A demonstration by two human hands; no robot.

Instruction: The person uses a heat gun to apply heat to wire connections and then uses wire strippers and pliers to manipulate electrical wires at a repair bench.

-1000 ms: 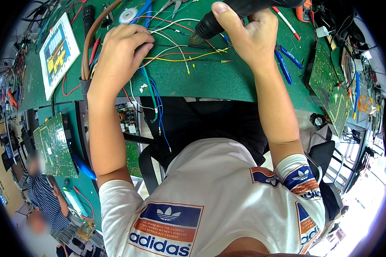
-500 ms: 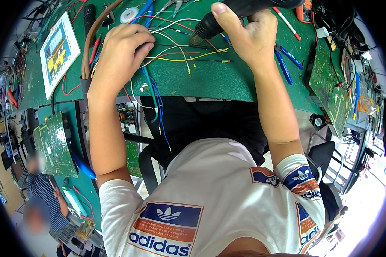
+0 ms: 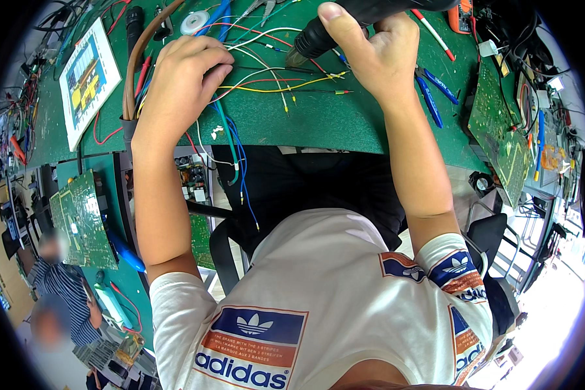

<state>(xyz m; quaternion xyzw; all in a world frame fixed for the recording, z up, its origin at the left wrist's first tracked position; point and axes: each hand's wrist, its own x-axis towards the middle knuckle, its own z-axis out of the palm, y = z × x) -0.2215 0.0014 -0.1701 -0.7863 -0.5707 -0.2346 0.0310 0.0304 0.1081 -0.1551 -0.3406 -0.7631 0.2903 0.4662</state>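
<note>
My right hand [image 3: 385, 62] is wrapped round a black heat gun [image 3: 316, 39] at the top of the view. Its metal nozzle [image 3: 296, 58] points down and left over a thin black wire [image 3: 260, 67]. Across from it, my left hand [image 3: 181, 88] is closed, thumb against fingers, on thin wires that run out to the right. Beside the black one lie a yellow wire [image 3: 273, 89] and white and red wires, several with ferrule-like tips. Exactly which wires the left fingers pinch is hidden.
Blue-handled pliers [image 3: 432, 104] and a red-and-white pen [image 3: 434, 36] lie right on the green bench mat [image 3: 331, 127]. A printed sheet [image 3: 88, 81] and thick brown cable [image 3: 130, 84] are at left. Circuit boards [image 3: 500, 133] stand at right. Other people [image 3: 68, 286] are at lower left.
My hands, the heat gun and the wires stay almost in place. At the lower left, the other people have shifted slightly.
</note>
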